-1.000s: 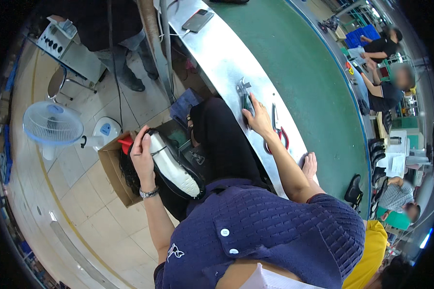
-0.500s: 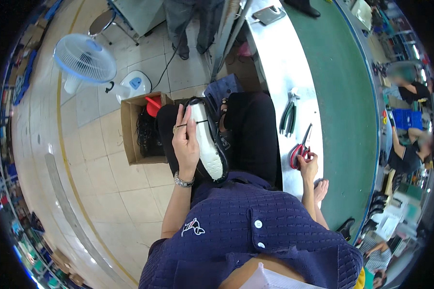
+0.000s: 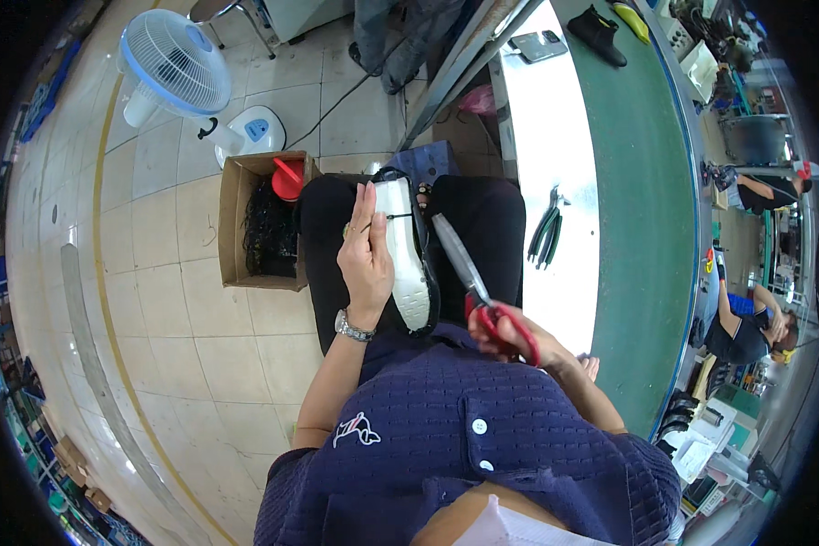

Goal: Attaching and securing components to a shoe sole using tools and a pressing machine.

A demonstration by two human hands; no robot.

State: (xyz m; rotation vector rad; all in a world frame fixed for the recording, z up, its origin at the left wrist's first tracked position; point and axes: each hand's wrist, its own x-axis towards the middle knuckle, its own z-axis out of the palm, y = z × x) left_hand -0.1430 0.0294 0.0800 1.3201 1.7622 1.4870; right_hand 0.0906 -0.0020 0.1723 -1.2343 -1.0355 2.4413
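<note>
A black shoe (image 3: 413, 300) lies across my lap with its white underside facing up. My left hand (image 3: 367, 268) holds it along its left side, with fingers stretched along the edge and the thumb against the white face. A thin black cord (image 3: 399, 217) crosses the white underside near my fingertips. In my right hand (image 3: 511, 338) is a pair of red-handled scissors (image 3: 461, 257), held by the loops just right of the shoe. Their blades point up and to the left, apart from the shoe, and look closed together.
On my right runs a shiny metal bench (image 3: 569, 309) with green-handled pliers (image 3: 545, 235) and a phone-like device (image 3: 538, 45). Beyond is a green belt (image 3: 642, 273) carrying a black boot (image 3: 597, 35). At left stand a cardboard box (image 3: 235, 271) with black strands and a fan (image 3: 177, 64).
My right hand has picked the scissors up from the metal bench and brought them left, over my lap beside the shoe. The left hand still holds the shoe.
</note>
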